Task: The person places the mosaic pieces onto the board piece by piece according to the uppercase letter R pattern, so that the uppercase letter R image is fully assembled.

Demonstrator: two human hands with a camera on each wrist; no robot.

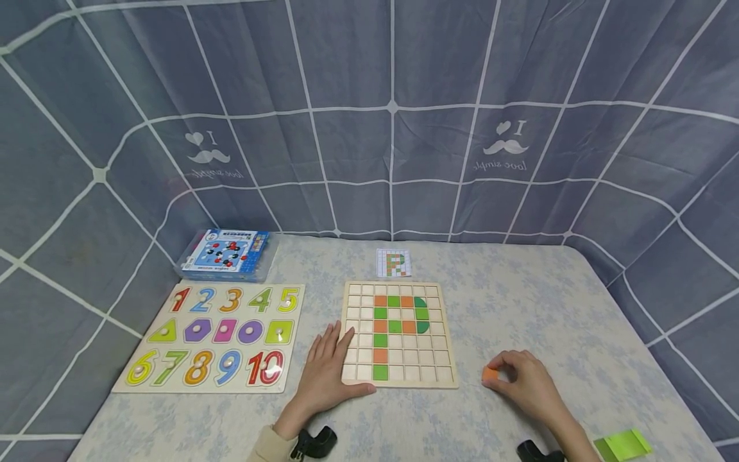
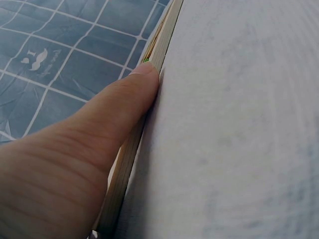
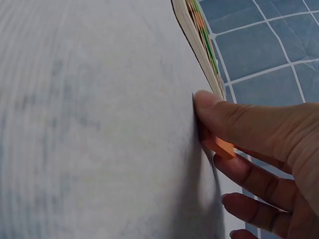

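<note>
A wooden grid board (image 1: 404, 356) lies mid-table, with orange, green and rounded dark-green tiles forming a P-like figure in its cells. My left hand (image 1: 326, 372) rests at the board's left front corner, fingers spread along the left side and thumb on the front edge. In the left wrist view the thumb (image 2: 124, 102) touches the board's rim (image 2: 124, 184). To the right of the board, my right hand (image 1: 525, 382) pinches a small orange tile (image 1: 489, 374) between thumb and fingers. The right wrist view shows that orange tile (image 3: 219, 146) low over the tablecloth.
A small pattern card (image 1: 394, 263) lies behind the board. On the left are a number-and-shape puzzle board (image 1: 208, 369) and a blue boxed set (image 1: 225, 255). A bright green tray-like object (image 1: 623, 445) sits at the front right. Grid-patterned curtain (image 1: 358, 147) surrounds the table.
</note>
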